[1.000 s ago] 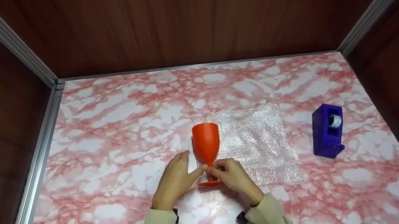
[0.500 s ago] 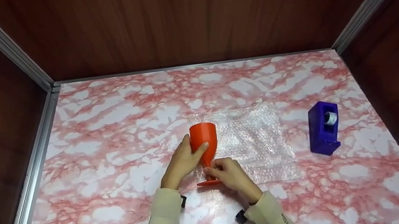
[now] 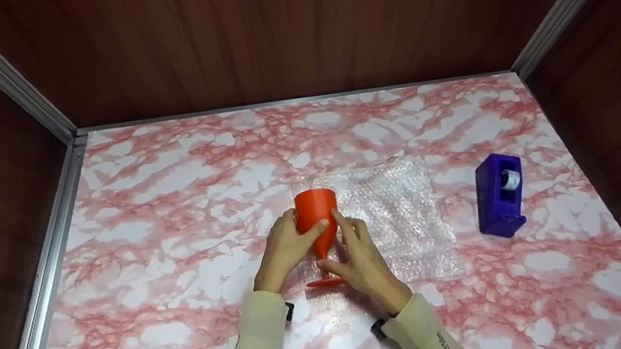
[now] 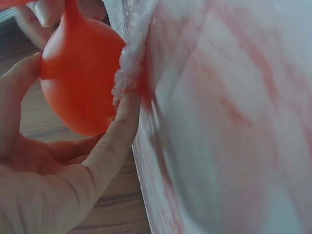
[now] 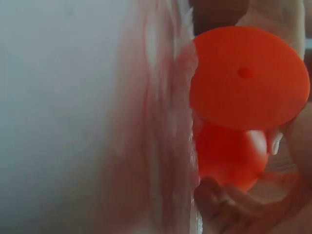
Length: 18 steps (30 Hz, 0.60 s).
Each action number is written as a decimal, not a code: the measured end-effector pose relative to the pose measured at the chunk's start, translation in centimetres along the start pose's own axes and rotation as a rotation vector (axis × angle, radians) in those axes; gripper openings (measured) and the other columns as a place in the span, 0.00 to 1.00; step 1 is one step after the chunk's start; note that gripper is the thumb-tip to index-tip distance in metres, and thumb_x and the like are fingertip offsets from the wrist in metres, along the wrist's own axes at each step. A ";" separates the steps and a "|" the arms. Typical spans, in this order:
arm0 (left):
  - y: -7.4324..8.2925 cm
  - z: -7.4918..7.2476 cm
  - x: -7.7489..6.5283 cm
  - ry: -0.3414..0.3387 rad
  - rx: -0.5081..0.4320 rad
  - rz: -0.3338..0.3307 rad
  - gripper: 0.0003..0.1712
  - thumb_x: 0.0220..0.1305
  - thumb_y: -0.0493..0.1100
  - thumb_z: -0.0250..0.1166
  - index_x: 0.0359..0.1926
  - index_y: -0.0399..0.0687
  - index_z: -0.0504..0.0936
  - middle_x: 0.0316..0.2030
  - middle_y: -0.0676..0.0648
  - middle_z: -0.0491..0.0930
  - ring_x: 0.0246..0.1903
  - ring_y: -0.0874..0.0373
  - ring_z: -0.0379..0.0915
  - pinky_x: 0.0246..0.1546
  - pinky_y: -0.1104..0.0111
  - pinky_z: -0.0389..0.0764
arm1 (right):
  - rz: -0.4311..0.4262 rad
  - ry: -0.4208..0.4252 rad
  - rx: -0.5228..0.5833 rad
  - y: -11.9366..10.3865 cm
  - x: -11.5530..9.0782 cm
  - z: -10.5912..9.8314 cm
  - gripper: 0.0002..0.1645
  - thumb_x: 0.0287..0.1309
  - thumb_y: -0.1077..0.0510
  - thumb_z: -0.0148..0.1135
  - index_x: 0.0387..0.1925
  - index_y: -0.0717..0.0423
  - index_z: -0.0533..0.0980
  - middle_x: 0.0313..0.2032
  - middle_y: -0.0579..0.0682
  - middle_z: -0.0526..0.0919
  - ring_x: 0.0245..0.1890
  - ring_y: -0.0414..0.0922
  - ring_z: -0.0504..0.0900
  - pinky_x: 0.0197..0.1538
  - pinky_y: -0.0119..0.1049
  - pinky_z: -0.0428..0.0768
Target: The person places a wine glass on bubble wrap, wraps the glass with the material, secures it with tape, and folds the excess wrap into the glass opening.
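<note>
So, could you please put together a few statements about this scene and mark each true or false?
1. The left hand holds the cup. True.
2. The cup stands upright on its base. False: it lies on its side.
3. In the head view, the tape dispenser is right of the bubble wrap. True.
4. The right hand grips the tape dispenser. False: the right hand is on the cup.
5. The table has a pinkish-red and white pattern. True.

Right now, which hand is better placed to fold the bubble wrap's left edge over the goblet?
Probably the left hand: it's on that side of the goblet, and its wrist view shows a finger against the bubble wrap. The right hand is on the opposite side.
</note>
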<state>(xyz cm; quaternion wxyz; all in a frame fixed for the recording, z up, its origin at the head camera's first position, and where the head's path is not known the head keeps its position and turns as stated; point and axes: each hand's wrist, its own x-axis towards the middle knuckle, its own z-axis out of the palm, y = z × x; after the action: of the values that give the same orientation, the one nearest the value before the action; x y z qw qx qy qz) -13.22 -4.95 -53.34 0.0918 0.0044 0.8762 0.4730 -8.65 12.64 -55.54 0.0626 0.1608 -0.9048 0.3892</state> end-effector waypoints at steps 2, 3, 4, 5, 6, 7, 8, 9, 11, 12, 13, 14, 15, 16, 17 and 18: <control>0.0 0.0 0.0 0.009 -0.002 0.009 0.46 0.60 0.68 0.66 0.63 0.34 0.73 0.49 0.41 0.79 0.48 0.48 0.76 0.52 0.53 0.77 | -0.076 0.012 -0.031 0.1 0.2 0.0 0.59 0.50 0.52 0.79 0.76 0.61 0.55 0.64 0.66 0.63 0.56 0.58 0.73 0.56 0.51 0.77; 0.0 0.0 0.0 0.013 -0.002 0.012 0.45 0.60 0.68 0.67 0.62 0.34 0.73 0.48 0.41 0.79 0.47 0.48 0.76 0.50 0.54 0.78 | -0.109 0.017 -0.043 0.2 0.3 -0.1 0.59 0.50 0.53 0.80 0.75 0.62 0.56 0.66 0.66 0.61 0.60 0.59 0.71 0.58 0.52 0.76; 0.1 0.0 0.0 0.017 -0.003 0.012 0.45 0.60 0.68 0.67 0.61 0.35 0.74 0.47 0.42 0.79 0.46 0.49 0.76 0.50 0.55 0.78 | -0.141 0.024 -0.058 0.3 0.3 -0.1 0.58 0.49 0.54 0.80 0.75 0.64 0.56 0.67 0.67 0.60 0.62 0.60 0.68 0.60 0.53 0.74; 0.1 0.1 0.0 0.020 -0.004 0.016 0.44 0.60 0.67 0.67 0.60 0.35 0.74 0.46 0.43 0.79 0.45 0.50 0.77 0.48 0.56 0.79 | -0.161 0.025 -0.068 0.4 0.4 -0.2 0.59 0.49 0.54 0.80 0.74 0.65 0.56 0.68 0.67 0.60 0.63 0.60 0.67 0.60 0.53 0.74; 0.2 0.1 0.0 0.025 -0.005 0.018 0.43 0.59 0.67 0.68 0.59 0.35 0.75 0.45 0.43 0.79 0.44 0.50 0.77 0.47 0.56 0.79 | -0.178 0.023 -0.074 0.4 0.5 -0.3 0.59 0.49 0.54 0.80 0.75 0.64 0.56 0.69 0.67 0.60 0.64 0.60 0.67 0.60 0.52 0.74; 0.3 0.1 0.0 0.030 -0.005 0.021 0.41 0.59 0.66 0.68 0.58 0.35 0.76 0.44 0.44 0.79 0.43 0.51 0.77 0.46 0.57 0.79 | -0.193 0.021 -0.079 0.5 0.5 -0.4 0.58 0.49 0.54 0.80 0.75 0.64 0.57 0.69 0.67 0.60 0.64 0.60 0.67 0.60 0.51 0.75; 0.4 0.1 0.0 0.038 -0.002 0.024 0.40 0.59 0.65 0.69 0.57 0.36 0.76 0.43 0.44 0.80 0.42 0.51 0.77 0.45 0.57 0.80 | -0.206 0.019 -0.089 0.6 0.6 -0.5 0.58 0.49 0.54 0.80 0.75 0.63 0.57 0.68 0.67 0.60 0.63 0.60 0.68 0.58 0.51 0.76; 0.5 0.2 0.0 0.046 0.004 0.025 0.39 0.59 0.64 0.69 0.57 0.36 0.76 0.42 0.45 0.80 0.41 0.51 0.77 0.44 0.58 0.80 | -0.216 0.016 -0.101 0.6 0.6 -0.6 0.58 0.49 0.53 0.80 0.75 0.62 0.58 0.68 0.67 0.61 0.62 0.60 0.69 0.57 0.50 0.78; 0.7 0.3 0.0 0.060 0.023 0.029 0.38 0.59 0.63 0.69 0.56 0.37 0.76 0.41 0.45 0.79 0.39 0.51 0.77 0.42 0.58 0.80 | -0.233 0.011 -0.139 0.6 0.8 -0.9 0.56 0.51 0.51 0.79 0.75 0.60 0.58 0.67 0.68 0.63 0.60 0.61 0.72 0.54 0.49 0.79; 0.9 0.4 0.0 0.069 0.035 0.031 0.37 0.59 0.62 0.69 0.56 0.36 0.76 0.41 0.44 0.79 0.39 0.51 0.77 0.42 0.58 0.80 | -0.247 0.013 -0.170 0.7 0.8 -1.1 0.55 0.52 0.50 0.78 0.75 0.60 0.59 0.66 0.68 0.64 0.58 0.61 0.73 0.54 0.50 0.80; 1.0 0.5 0.0 0.080 0.048 0.033 0.38 0.59 0.62 0.69 0.57 0.36 0.76 0.41 0.44 0.79 0.39 0.51 0.76 0.42 0.58 0.80 | -0.259 0.016 -0.199 0.7 0.9 -1.2 0.54 0.53 0.50 0.77 0.75 0.60 0.60 0.65 0.69 0.65 0.57 0.62 0.74 0.53 0.50 0.80; 1.1 0.6 0.0 0.092 0.062 0.033 0.38 0.59 0.62 0.69 0.58 0.36 0.76 0.41 0.44 0.79 0.39 0.50 0.76 0.41 0.58 0.80 | -0.273 0.022 -0.229 0.7 0.9 -1.3 0.52 0.55 0.49 0.76 0.74 0.61 0.60 0.64 0.69 0.66 0.57 0.62 0.74 0.53 0.51 0.80; 1.2 0.6 0.0 0.104 0.075 0.036 0.39 0.59 0.62 0.69 0.58 0.36 0.75 0.41 0.44 0.78 0.39 0.50 0.76 0.41 0.57 0.79 | -0.285 0.028 -0.247 0.7 0.9 -1.5 0.51 0.56 0.49 0.75 0.73 0.62 0.61 0.63 0.69 0.67 0.57 0.62 0.74 0.54 0.51 0.79; 1.4 0.7 0.0 0.114 0.086 0.038 0.39 0.59 0.61 0.69 0.59 0.35 0.75 0.41 0.43 0.78 0.39 0.50 0.76 0.41 0.57 0.79 | -0.300 0.038 -0.262 0.8 1.0 -1.6 0.49 0.57 0.49 0.74 0.73 0.63 0.62 0.62 0.69 0.68 0.57 0.63 0.74 0.54 0.52 0.79; 1.5 0.8 -0.1 0.124 0.096 0.042 0.40 0.59 0.61 0.69 0.59 0.35 0.75 0.41 0.43 0.78 0.39 0.49 0.76 0.40 0.57 0.79 | -0.314 0.049 -0.271 0.8 1.0 -1.7 0.47 0.58 0.50 0.74 0.71 0.64 0.63 0.62 0.70 0.69 0.57 0.63 0.74 0.55 0.53 0.78; 1.6 0.9 -0.1 0.132 0.107 0.046 0.40 0.58 0.61 0.69 0.59 0.35 0.75 0.41 0.43 0.78 0.38 0.49 0.76 0.40 0.57 0.79 | -0.322 0.059 -0.271 0.9 1.0 -1.8 0.45 0.59 0.50 0.73 0.71 0.66 0.64 0.62 0.70 0.69 0.58 0.63 0.73 0.56 0.53 0.77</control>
<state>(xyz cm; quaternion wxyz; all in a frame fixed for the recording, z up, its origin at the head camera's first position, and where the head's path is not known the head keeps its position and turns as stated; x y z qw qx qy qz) -13.09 -3.32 -52.49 0.0225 -0.0016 0.9040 0.4269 -9.94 14.21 -54.67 0.1714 0.2819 -0.9093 0.2536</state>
